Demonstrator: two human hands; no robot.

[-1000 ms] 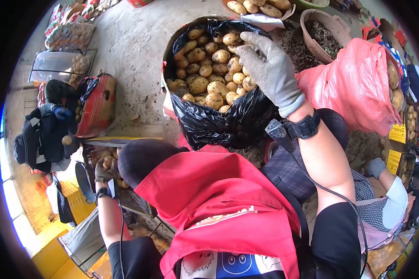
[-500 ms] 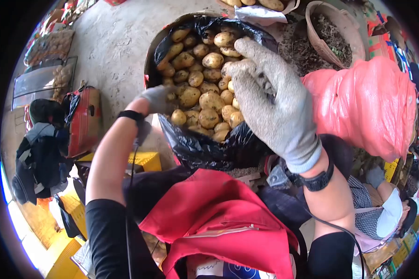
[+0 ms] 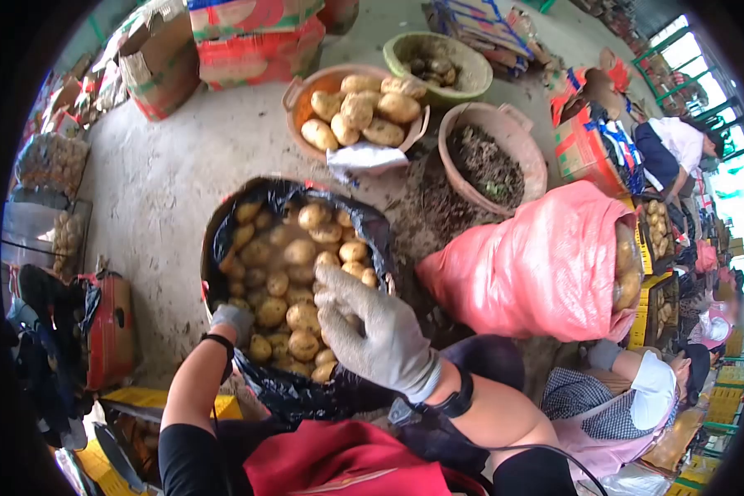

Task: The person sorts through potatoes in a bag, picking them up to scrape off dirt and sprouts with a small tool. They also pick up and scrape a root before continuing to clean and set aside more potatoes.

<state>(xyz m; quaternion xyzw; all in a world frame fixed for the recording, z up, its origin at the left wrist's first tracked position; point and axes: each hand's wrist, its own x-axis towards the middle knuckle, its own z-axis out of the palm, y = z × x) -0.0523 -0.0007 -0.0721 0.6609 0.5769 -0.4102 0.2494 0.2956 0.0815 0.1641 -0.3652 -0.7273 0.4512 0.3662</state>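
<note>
Clock bearings from the lined box (image 3: 215, 225). Red carton (image 3: 112, 335), nine o'clock. Left hand (image 3: 236, 321), gloved, at the box's edge, eight o'clock; fingers partly hidden, grip impossible to tell. Potatoes (image 3: 273, 312), small to medium, heaped inside the box, within a black bag (image 3: 293, 397). Basin (image 3: 300, 107) of large potatoes (image 3: 355, 109), one o'clock. Right hand (image 3: 372, 332), gloved, over the potatoes, four o'clock; grip moderately wide, fingers curved. Tub (image 3: 521, 157) of soil (image 3: 481, 165), two o'clock. Pink sack (image 3: 529, 264), three o'clock.

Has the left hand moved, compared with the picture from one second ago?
Yes: judged against the black-lined box, the left hand has gone forward and right, to the box's near left edge.
</note>
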